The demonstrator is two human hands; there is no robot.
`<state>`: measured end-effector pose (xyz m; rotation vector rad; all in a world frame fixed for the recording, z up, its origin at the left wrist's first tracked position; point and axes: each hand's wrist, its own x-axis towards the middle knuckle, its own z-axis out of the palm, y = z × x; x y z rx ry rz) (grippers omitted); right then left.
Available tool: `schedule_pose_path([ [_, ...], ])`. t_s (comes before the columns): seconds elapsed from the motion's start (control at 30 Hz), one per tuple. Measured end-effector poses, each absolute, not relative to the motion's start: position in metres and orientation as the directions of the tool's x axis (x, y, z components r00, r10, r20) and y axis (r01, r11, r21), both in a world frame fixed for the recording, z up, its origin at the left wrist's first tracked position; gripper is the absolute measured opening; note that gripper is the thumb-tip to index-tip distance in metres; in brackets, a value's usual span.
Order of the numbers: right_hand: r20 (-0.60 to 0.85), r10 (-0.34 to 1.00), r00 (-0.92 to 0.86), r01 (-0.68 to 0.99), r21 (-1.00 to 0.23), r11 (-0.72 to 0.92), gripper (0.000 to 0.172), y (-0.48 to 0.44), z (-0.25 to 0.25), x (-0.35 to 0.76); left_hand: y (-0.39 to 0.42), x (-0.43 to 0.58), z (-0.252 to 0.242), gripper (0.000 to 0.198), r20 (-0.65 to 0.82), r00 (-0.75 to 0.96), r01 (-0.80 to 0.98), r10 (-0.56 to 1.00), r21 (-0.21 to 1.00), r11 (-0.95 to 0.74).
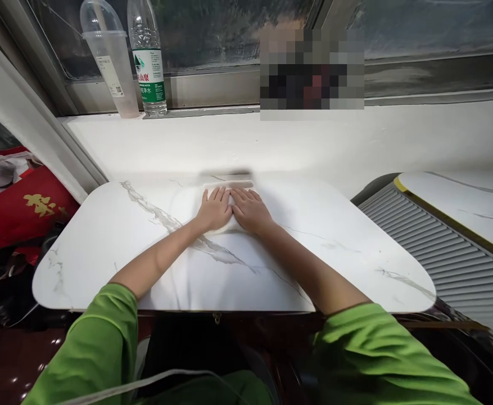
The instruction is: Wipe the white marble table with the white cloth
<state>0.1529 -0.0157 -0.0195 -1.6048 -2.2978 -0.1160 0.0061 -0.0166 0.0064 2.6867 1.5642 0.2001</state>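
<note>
A folded white cloth (229, 184) lies on the white marble-patterned table (153, 247), close to the wall side. My left hand (215, 209) rests flat on the cloth with its fingers stretched forward. Beside it my right hand (250, 209) also lies flat on the cloth, the two hands touching at the thumbs. Both palms press down and cover most of the cloth, whose far edge shows past the fingertips. Neither hand grips anything.
On the window ledge at the back left stand a clear plastic cup (117, 73) with a domed lid and a water bottle (148, 67). A red bag (22, 208) sits left of the table. To the right are a grey ribbed panel (432, 253) and another marble-patterned top (474, 208).
</note>
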Motion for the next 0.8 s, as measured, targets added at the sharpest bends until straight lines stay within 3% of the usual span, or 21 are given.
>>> schedule_pose_path([
  [0.27, 0.360, 0.880, -0.309, 0.933, -0.066, 0.354, 0.055, -0.141, -0.020, 0.114, -0.129, -0.038, 0.006, 0.055, 0.131, 0.560, 0.815, 0.818, 0.093, -0.573],
  [0.43, 0.397, 0.855, -0.335, 0.924, -0.040, 0.381, 0.054, -0.183, -0.020, 0.096, -0.170, -0.059, 0.010, 0.054, 0.115, 0.557, 0.807, 0.822, 0.159, -0.569],
  [0.8, 0.391, 0.861, -0.326, 0.909, -0.121, 0.399, 0.053, -0.122, -0.023, 0.081, -0.119, -0.063, 0.012, 0.048, 0.110, 0.425, 0.875, 0.898, 0.206, -0.439],
])
